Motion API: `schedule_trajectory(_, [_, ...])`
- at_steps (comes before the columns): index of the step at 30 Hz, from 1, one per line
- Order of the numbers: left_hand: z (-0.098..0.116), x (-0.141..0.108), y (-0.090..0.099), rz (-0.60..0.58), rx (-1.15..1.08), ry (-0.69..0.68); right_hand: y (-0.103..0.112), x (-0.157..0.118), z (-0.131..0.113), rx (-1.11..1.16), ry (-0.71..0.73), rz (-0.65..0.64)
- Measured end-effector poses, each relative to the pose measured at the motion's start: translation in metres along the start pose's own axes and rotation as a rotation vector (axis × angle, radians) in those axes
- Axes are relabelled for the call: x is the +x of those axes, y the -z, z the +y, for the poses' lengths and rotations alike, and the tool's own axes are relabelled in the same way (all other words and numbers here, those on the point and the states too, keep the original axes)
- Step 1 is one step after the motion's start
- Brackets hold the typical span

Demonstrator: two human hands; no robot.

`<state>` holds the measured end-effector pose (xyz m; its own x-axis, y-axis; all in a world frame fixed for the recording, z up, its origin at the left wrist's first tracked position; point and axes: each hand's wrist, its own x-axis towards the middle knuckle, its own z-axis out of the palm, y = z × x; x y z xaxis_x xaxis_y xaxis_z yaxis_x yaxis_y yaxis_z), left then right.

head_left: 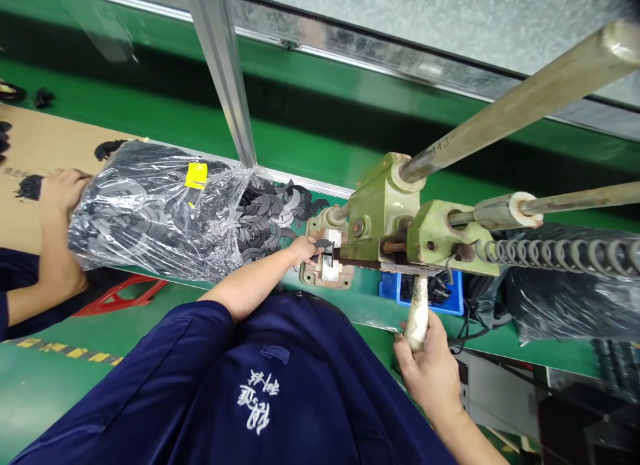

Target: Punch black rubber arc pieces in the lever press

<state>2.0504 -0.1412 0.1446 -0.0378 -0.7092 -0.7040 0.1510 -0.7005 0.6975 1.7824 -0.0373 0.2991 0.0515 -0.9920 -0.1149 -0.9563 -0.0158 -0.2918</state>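
Observation:
My left hand (303, 250) is closed on a small dark curved piece (324, 243), held at the metal fixture on the base (309, 273) of a green hand press (385, 205). The press ram (357, 255) points at that fixture, close beside the piece. Wrapped around the press's pale, tape-covered lever handle (417, 318) is my right hand (433, 365). Loose dark curved pieces (263, 218) lie heaped just left of the press base. My fingers partly cover the piece, so its full shape is hidden.
A large clear plastic bag (155, 211) of dark parts lies on the left, with another person's hand (65, 188) beside it. Under the press lever stands a blue bin (455, 295) of black parts. A dark wrapped bundle (560, 285) is at right. A metal post (223, 71) rises behind.

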Motion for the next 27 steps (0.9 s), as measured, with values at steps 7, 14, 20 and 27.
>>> schedule_trajectory(7, [-0.001, 0.002, -0.004, 0.098, 0.095, -0.027, 0.000, 0.001, 0.001, 0.015, -0.008, -0.022])
schedule_trajectory(14, [-0.007, 0.006, -0.014, 0.188, 0.004, 0.021, 0.000, 0.001, 0.001, 0.020, 0.000, -0.019])
schedule_trajectory(20, [-0.008, 0.006, -0.015, 0.175, -0.099, 0.066, 0.000, 0.002, 0.002, 0.048, 0.015, -0.017])
schedule_trajectory(27, [0.000, 0.004, -0.003, 0.029, -0.041, 0.047, 0.002, 0.000, 0.000, 0.049, -0.001, -0.037])
